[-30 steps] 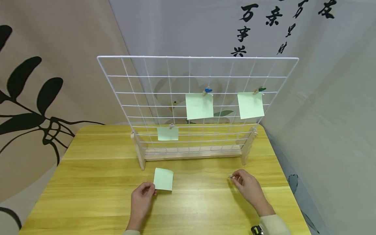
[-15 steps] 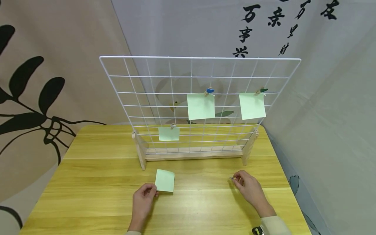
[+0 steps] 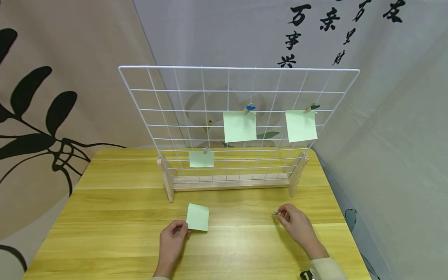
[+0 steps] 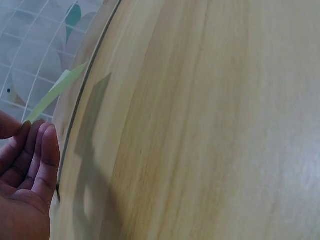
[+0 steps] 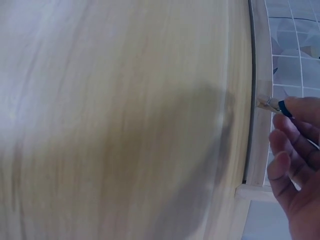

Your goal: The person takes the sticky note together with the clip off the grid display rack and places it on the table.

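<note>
A pale green paper note (image 3: 198, 217) is pinched at its lower left corner by my left hand (image 3: 172, 241), above the table in front of the rack. The left wrist view shows that note (image 4: 57, 91) nearly edge-on between thumb and fingers. My right hand (image 3: 297, 229), farther right over the table, pinches a small wooden clothespin (image 5: 270, 104) with a dark blue piece at its end. Behind both hands stands a white wire grid rack (image 3: 241, 69) on a wooden base. Clothespins hold three green notes on it: one middle (image 3: 240, 126), one right (image 3: 301, 126), one low left (image 3: 201, 159).
The yellow wooden table (image 3: 238, 256) carries the rack near its back edge. Light cloth hangings (image 3: 224, 31) with printed leaves and characters hang behind and beside it. A dark band with a watch-like piece (image 3: 306, 275) is at the right wrist.
My left hand and its note have shifted slightly right and toward the front. The right hand stays almost still with the clothespin. The head view has moved a little.
</note>
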A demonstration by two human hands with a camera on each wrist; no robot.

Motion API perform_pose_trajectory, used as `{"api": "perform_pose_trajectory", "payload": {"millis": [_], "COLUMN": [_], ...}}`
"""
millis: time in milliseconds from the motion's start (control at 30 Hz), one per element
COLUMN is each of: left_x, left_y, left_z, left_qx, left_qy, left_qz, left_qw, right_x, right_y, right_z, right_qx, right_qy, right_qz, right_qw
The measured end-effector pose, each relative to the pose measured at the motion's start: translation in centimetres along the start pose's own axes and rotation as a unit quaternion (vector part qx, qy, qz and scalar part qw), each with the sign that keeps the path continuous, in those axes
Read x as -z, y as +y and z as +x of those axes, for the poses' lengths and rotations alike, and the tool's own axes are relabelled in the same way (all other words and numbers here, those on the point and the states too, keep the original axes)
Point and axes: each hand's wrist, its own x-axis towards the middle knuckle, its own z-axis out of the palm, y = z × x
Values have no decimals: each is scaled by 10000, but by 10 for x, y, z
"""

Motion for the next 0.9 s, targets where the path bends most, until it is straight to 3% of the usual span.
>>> {"api": "perform_pose_trajectory", "payload": {"millis": [900], "left_x": [2], "left_y": [-9], "left_z": [-2], "left_qx": [-24], "left_qy": [196], "left_qz": [180], "left_qw": [9996], "right_x": [-7], "right_y": [4], "right_z": [-2], "right_qx": [-218], "right_qy": [-150], "right_qz": [184], "right_qw": [9995]}}
